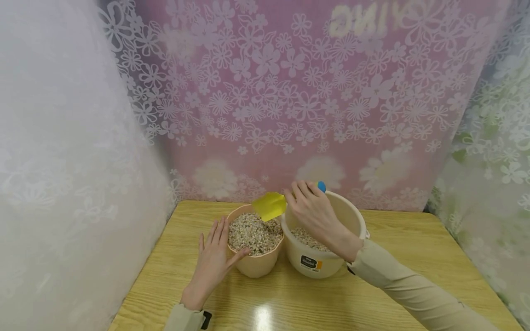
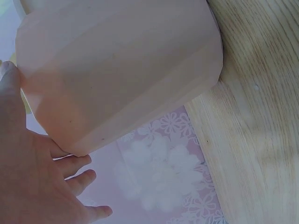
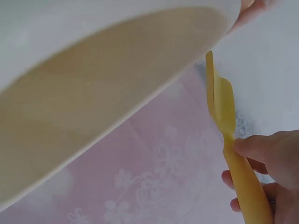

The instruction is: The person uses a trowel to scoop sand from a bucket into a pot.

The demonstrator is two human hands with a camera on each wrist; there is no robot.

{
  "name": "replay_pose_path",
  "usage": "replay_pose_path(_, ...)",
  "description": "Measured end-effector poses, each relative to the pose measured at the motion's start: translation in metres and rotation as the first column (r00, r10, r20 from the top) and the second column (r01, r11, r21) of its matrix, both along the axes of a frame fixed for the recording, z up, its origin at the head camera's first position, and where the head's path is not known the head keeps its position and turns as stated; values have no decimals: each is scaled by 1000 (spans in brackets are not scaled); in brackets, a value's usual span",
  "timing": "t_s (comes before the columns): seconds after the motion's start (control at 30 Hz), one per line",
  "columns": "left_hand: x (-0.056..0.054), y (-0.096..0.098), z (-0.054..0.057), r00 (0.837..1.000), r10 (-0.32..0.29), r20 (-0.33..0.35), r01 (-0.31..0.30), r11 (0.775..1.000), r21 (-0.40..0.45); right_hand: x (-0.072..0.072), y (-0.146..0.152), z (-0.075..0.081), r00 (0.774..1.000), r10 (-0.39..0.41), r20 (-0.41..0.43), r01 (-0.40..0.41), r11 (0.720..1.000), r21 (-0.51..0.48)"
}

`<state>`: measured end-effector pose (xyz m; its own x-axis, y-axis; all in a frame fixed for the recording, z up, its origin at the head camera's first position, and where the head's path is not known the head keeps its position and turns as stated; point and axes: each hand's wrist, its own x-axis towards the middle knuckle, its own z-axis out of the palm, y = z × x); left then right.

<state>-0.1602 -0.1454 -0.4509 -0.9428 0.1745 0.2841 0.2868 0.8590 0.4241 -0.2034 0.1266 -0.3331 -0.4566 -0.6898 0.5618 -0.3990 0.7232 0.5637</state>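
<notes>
A peach-coloured pot (image 1: pixel 253 269) stands on the table, filled close to its rim with gravel (image 1: pixel 252 236). My left hand (image 1: pixel 213 255) touches its left side with fingers fairly straight and spread, thumb at the front rim; the left wrist view shows the fingers (image 2: pixel 77 179) against the pot wall. With curled fingers my right hand (image 1: pixel 312 209) grips the handle of a yellow hand trowel (image 1: pixel 270 205), which has a blue end. The trowel's blade is tilted over the right part of the pot. Under the right hand stands a cream bucket (image 1: pixel 352 204) holding more gravel (image 1: pixel 308 239).
The bucket stands right beside the pot, with a black and orange label (image 1: pixel 310 263) on its front. A wood-grain table (image 1: pixel 397 266) carries both. Flower-patterned curtains (image 1: pixel 290 115) enclose the table at the back and both sides.
</notes>
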Motion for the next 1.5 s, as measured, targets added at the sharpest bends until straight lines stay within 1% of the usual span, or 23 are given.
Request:
replay_pose_path(0.1, 0, 1, -1, 1000, -3, -2, 3, 1000, 8, 0, 3, 2, 1000, 19, 3, -19, 996, -88)
replay_pose_path(0.17, 0, 1, -2, 1000, -1, 2, 1, 1000, 10, 0, 7, 2, 998, 34, 46, -26, 984, -174)
replay_pose_path(0.27, -1, 0, -3, 1000, -1, 9, 1, 1000, 14, 3, 13, 3, 991, 36, 130, 6, 952, -306)
replay_pose_path(0.37, -1, 0, -3, 1000, -4, 19, 3, 1000, 24, 7, 24, 3, 973, 31, 229, 70, 907, -416)
replay_pose_path(0.47, 0, 0, -2, 1000, -6, 20, 5, 999, 35, 9, 37, 0, 947, 13, 320, 150, 865, -479)
replay_pose_path(0.57, -1, 1, -2, 1000, -10, 23, 9, 999, 39, 9, 53, -5, 929, -14, 371, 216, 833, -510)
replay_pose_path(0.63, -1, 1, -2, 999, -15, 34, 14, 999, 42, 9, 65, -11, 926, -39, 376, 245, 820, -518)
replay_pose_path(0.73, -1, 1, 0, 999, -23, 33, 21, 999, 45, 10, 81, -20, 932, -74, 354, 260, 818, -513)
replay_pose_path(0.83, -1, 1, 3, 999, -26, 32, 25, 998, 50, 12, 96, -27, 943, -95, 319, 250, 835, -489)
replay_pose_path(0.9, -2, 2, 6, 999, -24, 26, 22, 998, 58, 12, 105, -30, 953, -98, 287, 227, 859, -460)
replay_pose_path(0.97, -3, 6, 11, 1000, -22, 18, 21, 998, 61, 11, 113, -33, 966, -90, 243, 188, 889, -417)
replay_pose_path(1.03, -4, 13, 19, 1000, -27, -4, 27, 998, 64, 9, 119, -35, 978, -84, 191, 148, 925, -349)
replay_pose_path(1.1, -7, 24, 28, 998, -44, -36, 46, 998, 53, 6, 122, -36, 987, -85, 139, 121, 956, -268)
replay_pose_path(1.2, -9, 44, 41, 993, -102, -56, 104, 994, 28, 4, 122, -37, 991, -101, 90, 114, 983, -146)
replay_pose_path(1.3, -11, 67, 47, 985, -165, -57, 164, 986, -21, 2, 116, -39, 987, -140, 82, 145, 988, -51)
replay_pose_path(1.37, -12, 81, 48, 979, -200, -32, 199, 979, -36, 0, 110, -42, 978, -185, 95, 185, 983, 7)
replay_pose_path(1.43, -13, 94, 47, 976, -218, -18, 217, 975, -51, -3, 104, -45, 964, -238, 119, 232, 971, 64)
replay_pose_path(1.5, -13, 105, 45, 972, -235, 10, 235, 971, -35, -6, 99, -48, 941, -296, 163, 277, 952, 128)
